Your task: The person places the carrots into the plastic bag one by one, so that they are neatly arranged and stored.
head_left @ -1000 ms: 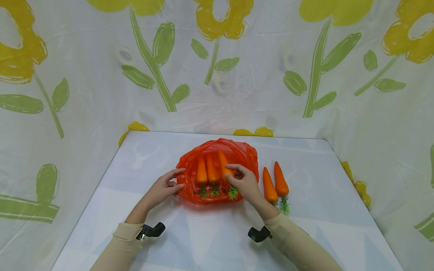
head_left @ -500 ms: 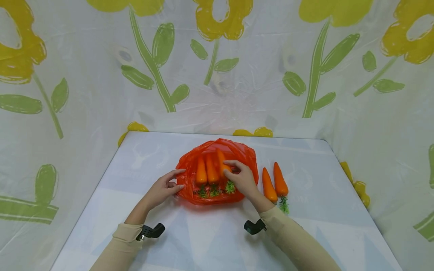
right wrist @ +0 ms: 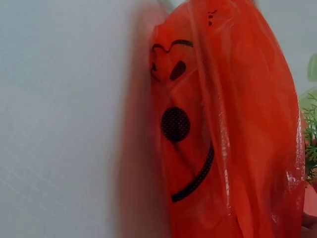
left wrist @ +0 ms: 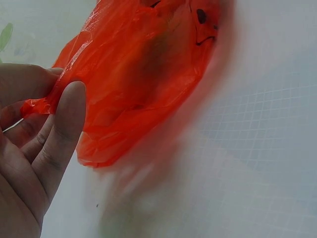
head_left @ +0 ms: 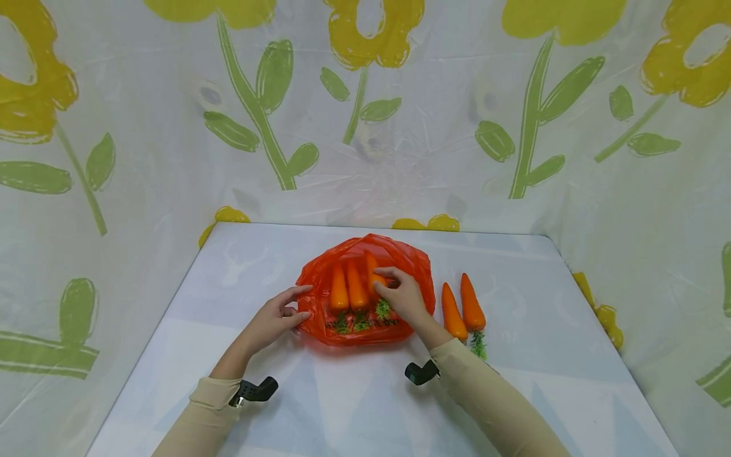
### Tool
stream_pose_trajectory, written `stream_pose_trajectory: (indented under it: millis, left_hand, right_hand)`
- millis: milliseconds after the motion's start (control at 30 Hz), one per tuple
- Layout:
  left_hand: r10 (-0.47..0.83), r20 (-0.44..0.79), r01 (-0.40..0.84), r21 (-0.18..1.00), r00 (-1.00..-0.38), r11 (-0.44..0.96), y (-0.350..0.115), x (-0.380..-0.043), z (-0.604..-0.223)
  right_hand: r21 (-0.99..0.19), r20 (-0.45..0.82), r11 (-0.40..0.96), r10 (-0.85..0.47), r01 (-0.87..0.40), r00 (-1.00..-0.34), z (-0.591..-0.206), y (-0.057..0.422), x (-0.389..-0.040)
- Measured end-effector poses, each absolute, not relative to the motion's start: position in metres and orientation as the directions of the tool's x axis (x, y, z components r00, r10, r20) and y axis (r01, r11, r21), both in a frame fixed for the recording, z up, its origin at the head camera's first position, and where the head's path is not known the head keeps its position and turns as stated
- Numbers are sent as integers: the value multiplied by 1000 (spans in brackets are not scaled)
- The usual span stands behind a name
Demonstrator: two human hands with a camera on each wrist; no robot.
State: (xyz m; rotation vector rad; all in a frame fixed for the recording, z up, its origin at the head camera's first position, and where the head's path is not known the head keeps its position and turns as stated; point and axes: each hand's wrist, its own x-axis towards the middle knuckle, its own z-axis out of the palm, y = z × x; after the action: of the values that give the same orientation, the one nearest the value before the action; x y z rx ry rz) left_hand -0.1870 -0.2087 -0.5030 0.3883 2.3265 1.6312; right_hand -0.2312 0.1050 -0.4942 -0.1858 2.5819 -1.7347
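Observation:
A red plastic bag (head_left: pixel 313 327) lies mouth-up in the middle of the table. Two orange carrots with green tops, a left one (head_left: pixel 339 295) and a middle one (head_left: pixel 356 292), lie side by side inside it. My right hand (head_left: pixel 407 299) reaches into the bag and pinches a third carrot (head_left: pixel 372 265) beside them. In the right wrist view the bag (right wrist: pixel 247 124) with black printing hides most of that hand; green leaves (right wrist: pixel 311 141) show at the edge. My left hand (left wrist: pixel 29 153) pinches the left edge of the bag (left wrist: pixel 143 69) between thumb and fingers.
To the right of the bag, a nearer carrot (head_left: pixel 454 317) and a farther carrot (head_left: pixel 472 304) lie on the white table (head_left: pixel 548 330). My right forearm passes close by them. A flower-patterned curtain (head_left: pixel 434 139) stands behind the table and along both sides.
My right hand has shifted left with the carrot, bringing it closer to the two others in the bag. The left hand has stayed in place on the bag's edge.

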Motion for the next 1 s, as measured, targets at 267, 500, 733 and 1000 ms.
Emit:
stream_pose_trajectory:
  millis: [267,500,733,1000]
  left_hand:
    - [375,-62,70,942,-925,329,-208,-186,-502]
    - [377,-61,73,942,-924,329,-207,-186,-502]
    - [377,-53,78,943,-925,325,-207,-187,-503]
    - [377,-55,71,947,-924,313,-207,-187,-504]
  right_hand:
    - [-919,12,391,-123,-60,-992,-504,103,-236]
    - [-907,-20,420,-140,-41,-990,-509,103,-238]
    - [-903,-25,426,-182,-56,-983,-511,101,-238]
    - [-893,-87,450,-225,-24,-971,-511,96,-234]
